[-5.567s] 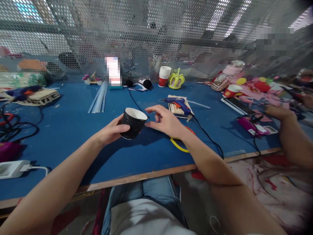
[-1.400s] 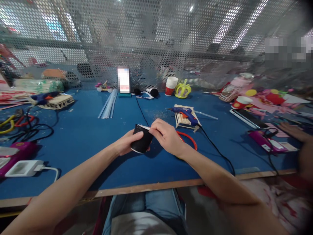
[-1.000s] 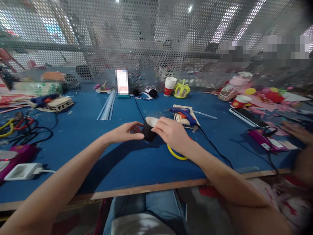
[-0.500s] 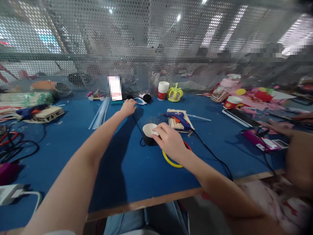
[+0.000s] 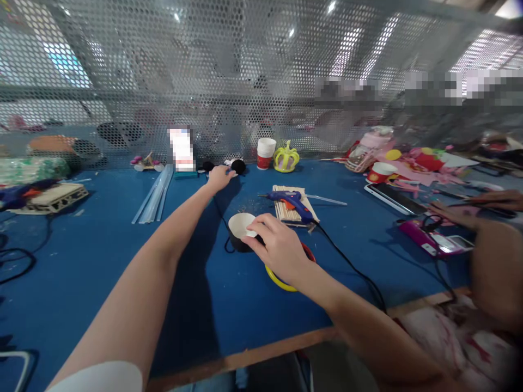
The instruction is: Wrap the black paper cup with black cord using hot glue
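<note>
My right hand (image 5: 280, 247) pinches the rim of a cup (image 5: 239, 224), white inside and black outside, low over the blue table. Toward the back, my left hand (image 5: 219, 178) reaches out with its fingers curled over a small bluish thing, mostly hidden under them. Black fluffy balls (image 5: 237, 166) lie just past those fingertips. Under my right wrist, partly covered, is a yellow and red ring (image 5: 281, 280). A blue glue gun (image 5: 292, 202) rests on a panel of wooden sticks (image 5: 281, 212) beyond my right hand.
Clear glue sticks (image 5: 154, 198) lie at left, near a lit phone (image 5: 182, 149). Stacked paper cups (image 5: 265, 153) and a yellow-green crown-shaped craft (image 5: 286, 158) stand by the mesh screen. A co-worker's arm (image 5: 492, 261) is at right, near a purple device (image 5: 420, 237). Cords cross the table.
The view has shifted a little to the right. My left fingers have moved farther over the small bluish thing, covering more of it. My right hand keeps its pinch on the cup.
</note>
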A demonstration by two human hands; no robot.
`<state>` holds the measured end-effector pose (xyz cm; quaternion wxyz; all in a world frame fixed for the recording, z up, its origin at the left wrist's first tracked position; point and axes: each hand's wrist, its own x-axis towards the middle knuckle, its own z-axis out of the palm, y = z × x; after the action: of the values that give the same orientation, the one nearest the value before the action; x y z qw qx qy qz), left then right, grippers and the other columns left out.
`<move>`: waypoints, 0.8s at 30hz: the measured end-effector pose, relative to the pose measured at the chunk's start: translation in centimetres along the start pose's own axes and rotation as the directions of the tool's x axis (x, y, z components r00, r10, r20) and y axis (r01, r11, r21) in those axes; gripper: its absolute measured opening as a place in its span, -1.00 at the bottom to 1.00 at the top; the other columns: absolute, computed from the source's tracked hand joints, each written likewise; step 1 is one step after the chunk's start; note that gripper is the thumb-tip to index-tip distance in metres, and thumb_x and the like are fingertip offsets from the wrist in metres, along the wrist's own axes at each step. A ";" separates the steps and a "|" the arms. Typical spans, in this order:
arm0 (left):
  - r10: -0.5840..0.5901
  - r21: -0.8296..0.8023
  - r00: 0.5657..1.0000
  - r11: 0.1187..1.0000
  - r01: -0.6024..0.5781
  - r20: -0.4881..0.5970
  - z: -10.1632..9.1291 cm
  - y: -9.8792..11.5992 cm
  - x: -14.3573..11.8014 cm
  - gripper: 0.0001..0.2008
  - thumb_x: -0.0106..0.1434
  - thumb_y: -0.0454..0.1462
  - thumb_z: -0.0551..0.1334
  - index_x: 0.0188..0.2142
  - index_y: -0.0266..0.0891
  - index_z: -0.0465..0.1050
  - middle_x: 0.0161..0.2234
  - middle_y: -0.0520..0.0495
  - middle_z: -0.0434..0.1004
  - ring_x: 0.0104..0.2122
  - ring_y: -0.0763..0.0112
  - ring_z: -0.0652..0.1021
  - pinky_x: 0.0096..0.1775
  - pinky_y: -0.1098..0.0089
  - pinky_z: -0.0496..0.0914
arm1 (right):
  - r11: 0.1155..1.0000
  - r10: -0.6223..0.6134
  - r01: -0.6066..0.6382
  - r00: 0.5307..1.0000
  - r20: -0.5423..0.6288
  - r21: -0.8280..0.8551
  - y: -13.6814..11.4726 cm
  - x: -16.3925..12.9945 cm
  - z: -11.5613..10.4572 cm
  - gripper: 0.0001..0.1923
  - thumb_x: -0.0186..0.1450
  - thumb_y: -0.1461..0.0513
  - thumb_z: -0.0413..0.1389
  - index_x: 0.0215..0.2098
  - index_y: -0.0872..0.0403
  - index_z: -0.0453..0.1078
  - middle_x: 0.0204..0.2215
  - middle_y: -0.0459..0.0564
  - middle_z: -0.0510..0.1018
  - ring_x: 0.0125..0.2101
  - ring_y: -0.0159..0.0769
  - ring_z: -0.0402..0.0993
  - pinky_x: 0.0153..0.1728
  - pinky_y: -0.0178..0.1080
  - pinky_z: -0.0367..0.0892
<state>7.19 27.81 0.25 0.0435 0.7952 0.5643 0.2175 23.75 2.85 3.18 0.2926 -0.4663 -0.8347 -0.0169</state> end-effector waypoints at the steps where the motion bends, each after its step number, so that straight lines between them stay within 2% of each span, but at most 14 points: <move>1: -0.018 -0.025 0.997 1.000 0.016 -0.075 -1.0 -0.2 -0.3 -0.60 0.31 -0.18 -0.04 -0.02 -0.36 0.38 -0.04 -0.26 0.44 -0.04 0.18 0.41 -0.02 0.22 0.24 | 1.000 0.004 -0.004 1.000 -0.002 0.006 0.0 0.0 0.0 -0.78 0.30 0.15 0.00 -0.28 0.11 0.42 -0.27 0.10 0.47 -0.27 -0.24 0.41 -0.30 -0.21 0.34; 4: -0.061 -0.100 0.961 0.994 0.035 -0.271 -4.7 -0.6 -1.3 -0.64 0.28 -0.21 0.00 -0.09 -0.37 0.42 -0.10 -0.19 0.49 -0.13 0.31 0.46 -0.10 0.36 0.28 | 0.999 0.028 -0.028 1.000 0.006 0.036 0.1 0.1 0.1 -0.77 0.30 0.15 0.01 -0.28 0.13 0.42 -0.26 0.11 0.47 -0.26 -0.23 0.42 -0.30 -0.22 0.34; 6: -0.088 -0.160 0.917 0.987 0.027 -0.389 -7.6 -0.8 -2.1 -0.67 0.26 -0.21 0.03 -0.15 -0.36 0.43 -0.18 -0.11 0.51 -0.20 0.39 0.47 -0.15 0.39 0.29 | 0.997 0.039 -0.039 0.999 -0.001 0.063 0.2 0.2 0.2 -0.78 0.29 0.17 0.02 -0.28 0.14 0.42 -0.26 0.11 0.47 -0.25 -0.23 0.43 -0.29 -0.22 0.34; 8: -0.127 -0.399 0.826 0.908 -0.127 -0.550 -10.5 -0.7 -3.5 -0.76 0.15 -0.20 0.19 -0.29 -0.35 0.46 -0.37 0.03 0.51 -0.34 0.49 0.44 -0.24 0.41 0.27 | 0.994 0.049 -0.046 0.998 -0.026 0.096 0.5 0.4 0.3 -0.80 0.29 0.19 0.02 -0.29 0.13 0.42 -0.26 0.10 0.48 -0.26 -0.24 0.43 -0.28 -0.22 0.34; 10: -0.138 -0.433 0.784 0.883 -0.179 -0.605 -13.1 -0.2 -5.8 -0.81 0.13 -0.20 0.23 -0.33 -0.31 0.42 -0.44 0.14 0.44 -0.40 0.59 0.39 -0.26 0.43 0.26 | 0.989 0.053 -0.043 0.996 -0.069 0.140 0.9 0.5 0.4 -0.80 0.29 0.19 0.01 -0.28 0.12 0.41 -0.27 0.09 0.48 -0.26 -0.25 0.43 -0.27 -0.21 0.34; 12: -0.169 -0.519 0.715 0.799 -0.304 -0.678 -15.2 1.0 -9.0 -0.88 0.04 -0.30 0.30 -0.41 -0.27 0.39 -0.51 0.18 0.38 -0.45 0.61 0.36 -0.29 0.42 0.27 | 0.981 0.055 -0.030 0.990 -0.128 0.191 1.1 0.7 0.3 -0.79 0.29 0.17 0.00 -0.25 0.13 0.39 -0.27 0.09 0.48 -0.24 -0.23 0.42 -0.25 -0.19 0.35; 13: -0.155 -0.563 0.716 0.735 -0.376 -0.681 -16.0 1.8 -11.0 -0.87 0.04 -0.31 0.31 -0.42 -0.24 0.38 -0.51 0.19 0.37 -0.46 0.61 0.36 -0.31 0.41 0.29 | 0.976 0.059 -0.022 0.985 -0.164 0.217 1.1 0.7 0.3 -0.77 0.29 0.16 0.00 -0.21 0.13 0.38 -0.26 0.10 0.47 -0.21 -0.22 0.41 -0.22 -0.18 0.35; 15: -0.127 -0.717 0.809 0.554 -0.423 -0.574 -17.2 3.6 -15.2 -0.81 0.02 -0.32 0.33 -0.35 -0.19 0.38 -0.49 0.17 0.37 -0.46 0.57 0.42 -0.33 0.38 0.36 | 0.965 0.057 0.004 0.972 -0.227 0.262 0.7 0.8 0.0 -0.72 0.27 0.13 0.03 -0.12 0.12 0.34 -0.19 0.11 0.47 -0.15 -0.20 0.39 -0.16 -0.14 0.33; 16: -0.103 -0.788 0.863 0.470 -0.396 -0.495 -17.5 4.6 -17.3 -0.76 0.01 -0.34 0.34 -0.31 -0.16 0.38 -0.49 0.16 0.38 -0.46 0.54 0.45 -0.34 0.36 0.39 | 0.959 0.039 0.030 0.970 -0.238 0.281 0.3 0.7 -0.2 -0.67 0.25 0.11 0.06 -0.08 0.11 0.31 -0.14 0.12 0.46 -0.11 -0.18 0.37 -0.13 -0.12 0.32; 17: -0.077 -0.823 0.882 0.405 -0.399 -0.465 -17.6 5.4 -19.2 -0.74 -0.01 -0.35 0.34 -0.29 -0.16 0.38 -0.51 0.15 0.38 -0.50 0.53 0.46 -0.38 0.37 0.41 | 0.952 0.001 0.071 0.972 -0.235 0.297 -0.2 0.6 -0.3 -0.60 0.23 0.09 0.09 -0.03 0.11 0.28 -0.10 0.14 0.44 -0.08 -0.17 0.35 -0.10 -0.10 0.31; 19: -0.037 -0.885 0.944 0.363 -0.292 -0.327 -17.3 6.5 -22.0 -0.73 0.03 -0.35 0.31 -0.25 -0.15 0.37 -0.47 0.11 0.40 -0.49 0.50 0.50 -0.39 0.39 0.42 | 0.928 -0.125 0.185 0.972 -0.199 0.323 -1.6 0.3 -0.5 -0.47 0.18 0.06 0.14 0.04 0.13 0.22 -0.04 0.16 0.43 -0.02 -0.16 0.31 -0.04 -0.08 0.28; 20: 0.001 -0.893 0.962 0.373 -0.253 -0.272 -16.8 6.7 -22.8 -0.72 0.03 -0.35 0.31 -0.24 -0.13 0.36 -0.48 0.11 0.41 -0.50 0.50 0.50 -0.42 0.41 0.42 | 0.912 -0.193 0.241 0.966 -0.173 0.332 -2.2 0.1 -0.5 -0.42 0.17 0.05 0.15 0.07 0.16 0.20 -0.03 0.18 0.42 -0.02 -0.16 0.31 -0.02 -0.08 0.28; 21: 0.051 -0.877 0.979 0.436 -0.200 -0.198 -16.2 6.6 -23.2 -0.74 0.06 -0.32 0.29 -0.23 -0.14 0.35 -0.48 0.09 0.42 -0.49 0.49 0.51 -0.41 0.42 0.43 | 0.897 -0.250 0.286 0.957 -0.147 0.336 -2.8 0.0 -0.4 -0.40 0.17 0.04 0.15 0.08 0.18 0.19 -0.03 0.19 0.43 -0.03 -0.16 0.33 -0.03 -0.09 0.29; 24: 0.191 -0.577 0.981 0.806 -0.135 0.037 -13.5 4.7 -21.5 -0.78 0.12 -0.24 0.22 -0.21 -0.22 0.38 -0.44 0.03 0.45 -0.48 0.49 0.49 -0.44 0.48 0.39 | 0.882 -0.345 0.357 0.934 -0.095 0.309 -3.8 -0.5 0.4 -0.49 0.21 0.05 0.11 0.02 0.20 0.26 -0.15 0.14 0.52 -0.14 -0.20 0.41 -0.13 -0.14 0.36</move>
<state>0.24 4.00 7.52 0.2871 0.8003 0.4001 0.3421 20.80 0.45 3.56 0.3720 -0.2533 -0.8911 0.0577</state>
